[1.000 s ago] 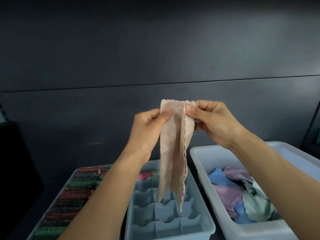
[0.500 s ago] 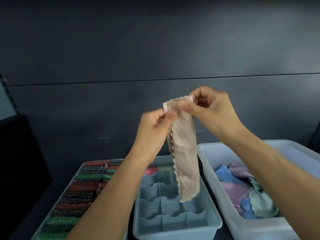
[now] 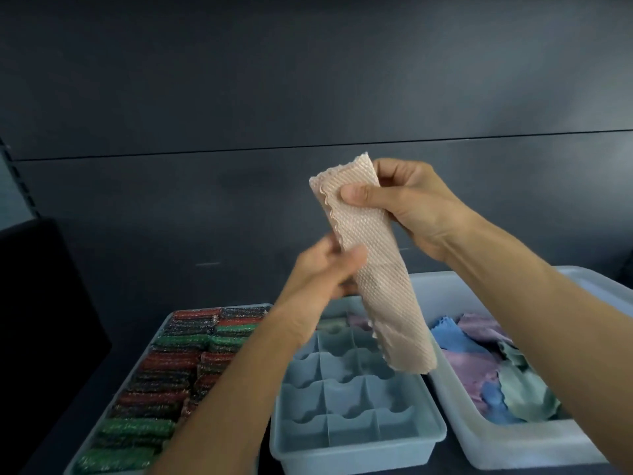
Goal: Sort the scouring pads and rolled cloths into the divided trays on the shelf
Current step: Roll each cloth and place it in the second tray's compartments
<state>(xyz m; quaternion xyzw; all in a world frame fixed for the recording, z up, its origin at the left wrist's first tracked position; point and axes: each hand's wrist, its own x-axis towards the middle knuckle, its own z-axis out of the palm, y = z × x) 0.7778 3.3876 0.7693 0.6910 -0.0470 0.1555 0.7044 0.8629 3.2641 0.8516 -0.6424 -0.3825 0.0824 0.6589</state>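
Right hand point(image 3: 407, 207) pinches the beige cloth's point(image 3: 373, 269) top; left hand point(image 3: 329, 269) grips its middle.

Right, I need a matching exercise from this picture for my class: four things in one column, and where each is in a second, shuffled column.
Things:
1 beige cloth
2 scouring pads
3 divided tray
4 loose coloured cloths

Places:
A in the white bin, right
B in the middle
C held up by left hand and right hand
D in rows in the left tray

Pairs: 1-C, 2-D, 3-B, 4-A
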